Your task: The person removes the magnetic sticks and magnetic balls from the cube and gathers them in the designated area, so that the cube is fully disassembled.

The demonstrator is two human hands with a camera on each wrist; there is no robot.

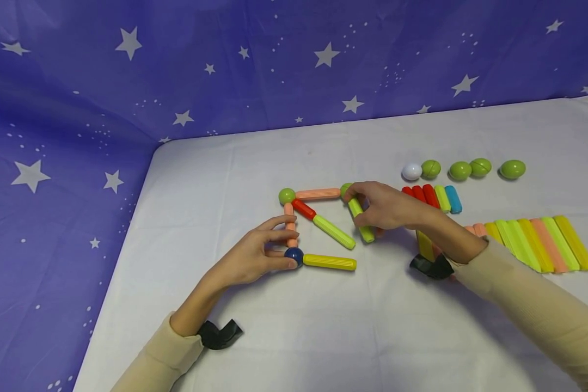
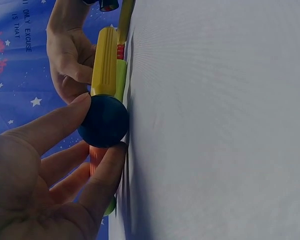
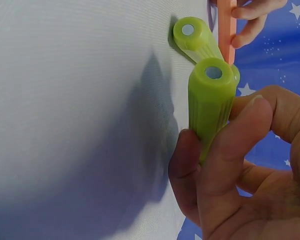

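Observation:
My left hand (image 1: pixel 257 251) pinches a dark blue ball (image 1: pixel 294 256) between thumb and finger, its other fingers lying along an orange rod (image 1: pixel 289 226). A yellow rod (image 1: pixel 330 262) sticks out from that ball to the right. The orange rod runs up to a green ball (image 1: pixel 287 196), which also joins a second orange rod (image 1: pixel 318 194) and a short red rod (image 1: pixel 304 209). A light green rod (image 1: pixel 334 232) continues from the red one. At the far corner my right hand (image 1: pixel 384 206) grips another light green rod (image 3: pixel 210 95), beside a green ball (image 1: pixel 346 189) partly hidden by fingers.
Several green balls (image 1: pixel 512 169) and one white ball (image 1: pixel 412 172) stand in a row at the back right. Below them lie short red, green and blue rods (image 1: pixel 453 199). Long coloured rods (image 1: pixel 544 245) lie side by side at right, partly behind the right forearm.

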